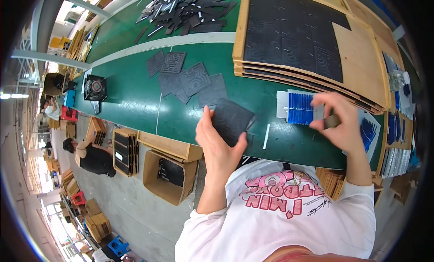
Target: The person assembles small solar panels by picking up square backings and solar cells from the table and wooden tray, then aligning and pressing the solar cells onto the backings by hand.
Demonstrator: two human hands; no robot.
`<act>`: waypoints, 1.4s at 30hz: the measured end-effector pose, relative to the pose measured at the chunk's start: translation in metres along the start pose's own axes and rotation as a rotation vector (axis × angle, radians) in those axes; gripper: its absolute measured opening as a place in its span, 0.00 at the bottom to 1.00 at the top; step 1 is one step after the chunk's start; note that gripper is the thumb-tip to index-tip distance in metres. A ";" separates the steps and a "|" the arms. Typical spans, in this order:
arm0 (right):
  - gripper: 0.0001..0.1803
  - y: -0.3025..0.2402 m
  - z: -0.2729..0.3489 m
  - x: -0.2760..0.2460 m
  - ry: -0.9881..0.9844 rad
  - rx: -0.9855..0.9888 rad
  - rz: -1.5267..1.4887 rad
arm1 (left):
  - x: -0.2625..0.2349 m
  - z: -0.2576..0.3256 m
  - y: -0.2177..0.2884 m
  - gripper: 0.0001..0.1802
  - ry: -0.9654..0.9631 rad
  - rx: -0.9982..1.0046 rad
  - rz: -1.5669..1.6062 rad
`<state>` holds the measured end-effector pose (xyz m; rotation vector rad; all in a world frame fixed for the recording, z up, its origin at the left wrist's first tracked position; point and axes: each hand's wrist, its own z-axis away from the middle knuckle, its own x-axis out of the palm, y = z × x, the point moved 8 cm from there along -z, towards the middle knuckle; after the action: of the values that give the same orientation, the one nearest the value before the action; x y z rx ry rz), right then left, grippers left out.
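Above the green bench, my left hand (217,146) grips a black square sheet (229,121) by its sides, thumb at one edge and fingers at the other. A second layer shows at its right corner, so there may be more than one. My right hand (343,119) is curled beside a row of blue strips (300,109) lying on a white backing. Between its thumb and fingers is a small dark brownish piece (332,121), whose kind I cannot make out. Several loose black squares (195,78) with raised curved lines lie just beyond my left hand.
Stacked wooden trays (239,68) carrying black squares stand at the far right. A heap of black and white scraps (185,11) lies at the back. A small black fan (95,88) sits left, a cardboard box (149,171) on the floor. Another person (95,158) works beyond.
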<state>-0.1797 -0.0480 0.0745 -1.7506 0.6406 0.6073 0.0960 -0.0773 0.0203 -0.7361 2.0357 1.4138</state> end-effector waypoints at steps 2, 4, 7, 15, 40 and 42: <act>0.32 -0.013 0.004 0.015 -0.031 -0.126 -0.130 | 0.016 -0.002 0.013 0.59 -0.166 -0.022 0.446; 0.26 -0.032 0.001 0.019 -0.031 -0.244 -0.150 | 0.052 0.007 0.033 0.59 -0.485 -0.146 1.198; 0.20 -0.042 -0.003 0.030 0.071 -0.414 0.087 | 0.084 0.031 0.076 0.49 -0.879 -0.394 1.701; 0.18 -0.031 0.000 0.022 0.108 -0.479 0.251 | 0.116 0.049 0.079 0.43 -1.019 -0.608 1.586; 0.31 0.040 0.012 0.026 0.009 -0.069 0.145 | 0.091 0.005 0.033 0.41 -0.636 -0.599 1.801; 0.31 0.044 0.011 0.030 -0.001 -0.066 0.147 | 0.087 0.002 0.033 0.50 -0.642 -0.577 1.841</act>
<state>-0.1893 -0.0506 0.0211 -1.7751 0.7611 0.7379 0.0125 -0.0763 -0.0200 1.7547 1.3959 2.5409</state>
